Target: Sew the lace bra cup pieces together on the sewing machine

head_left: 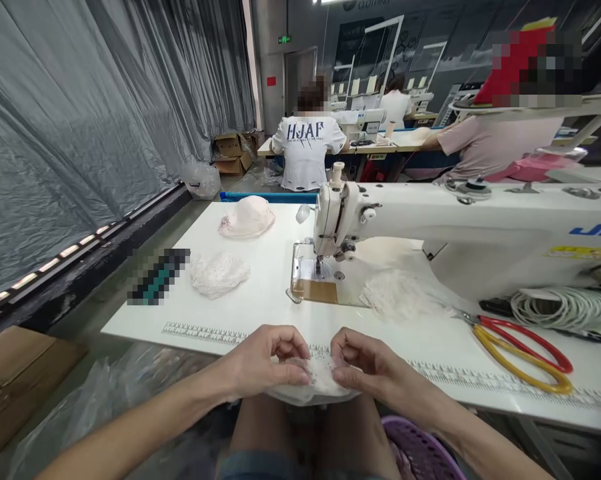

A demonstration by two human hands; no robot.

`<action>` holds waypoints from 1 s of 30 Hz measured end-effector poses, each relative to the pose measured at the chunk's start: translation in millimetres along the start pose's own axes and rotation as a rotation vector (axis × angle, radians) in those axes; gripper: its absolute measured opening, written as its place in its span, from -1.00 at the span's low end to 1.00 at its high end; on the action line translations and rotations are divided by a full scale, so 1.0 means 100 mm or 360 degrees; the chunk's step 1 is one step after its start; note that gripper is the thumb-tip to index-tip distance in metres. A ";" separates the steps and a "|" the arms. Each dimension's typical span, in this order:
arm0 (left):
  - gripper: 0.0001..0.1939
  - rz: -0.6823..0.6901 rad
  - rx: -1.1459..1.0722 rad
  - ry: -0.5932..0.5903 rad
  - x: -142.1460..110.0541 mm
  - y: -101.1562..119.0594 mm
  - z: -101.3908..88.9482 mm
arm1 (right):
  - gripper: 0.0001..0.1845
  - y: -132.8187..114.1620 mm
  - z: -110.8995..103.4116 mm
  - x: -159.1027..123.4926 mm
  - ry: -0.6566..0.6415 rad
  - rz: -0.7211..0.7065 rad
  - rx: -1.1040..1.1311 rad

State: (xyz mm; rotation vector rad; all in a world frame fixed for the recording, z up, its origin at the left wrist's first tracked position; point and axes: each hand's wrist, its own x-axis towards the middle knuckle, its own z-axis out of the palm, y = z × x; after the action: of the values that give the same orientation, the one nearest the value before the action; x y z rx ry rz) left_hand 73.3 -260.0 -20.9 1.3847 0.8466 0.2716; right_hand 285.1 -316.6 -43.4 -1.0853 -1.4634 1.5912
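Both hands (325, 363) pinch sheer white fabric (320, 383) at the worktop's (270, 313) edge; uneven tension could pucker it.

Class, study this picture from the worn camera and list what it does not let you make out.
All in the head view:
- Full lettering on the sewing machine: cut off by the right edge.
- Object at the table's left side: pixelated.
- Parts of the white cloth: covered by the left hand and right hand.
- Purple basket's full contents: cut off by the bottom edge.
- Needle tip: too small.
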 end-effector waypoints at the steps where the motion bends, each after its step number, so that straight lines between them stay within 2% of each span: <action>1: -0.72 -0.0035 -0.0103 -0.0006 -0.05 -0.04 0.05 | -0.72 0.02 0.06 -0.06 -0.0004 0.0035 0.0071; 4: -0.59 -0.0129 -0.0316 -0.0021 -0.14 -0.21 0.16 | -0.67 0.12 0.20 -0.19 0.0044 0.0116 0.0185; 7: -0.55 -0.0211 -0.0375 -0.0061 -0.17 -0.39 0.27 | -0.67 0.23 0.28 -0.30 0.0086 0.0192 0.0192; 13: -0.65 -0.0334 -0.0427 -0.0129 -0.21 -0.63 0.43 | -0.70 0.33 0.35 -0.45 0.0137 0.0232 0.0124; 16: -0.66 -0.0322 -0.0460 -0.0113 -0.24 -0.68 0.44 | -0.69 0.37 0.36 -0.46 0.0040 0.0269 0.0128; 21: -0.70 -0.0371 -0.0435 -0.0123 -0.29 -0.76 0.41 | -0.69 0.52 0.35 -0.44 -0.0292 0.0445 0.0132; 26: -0.71 -0.0482 -0.0468 -0.0130 -0.31 -0.87 0.40 | -0.67 0.64 0.38 -0.46 -0.0291 0.0558 0.0334; 30: -0.66 -0.0478 -0.0494 -0.0159 -0.27 -0.95 0.42 | -0.67 0.70 0.43 -0.48 -0.0262 0.0582 0.0395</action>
State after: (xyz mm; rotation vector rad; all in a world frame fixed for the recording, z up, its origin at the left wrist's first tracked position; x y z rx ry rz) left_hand 54.1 -328.7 -101.3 0.9604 0.8757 0.0948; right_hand 267.9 -384.9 -107.0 -1.1430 -1.1711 2.0993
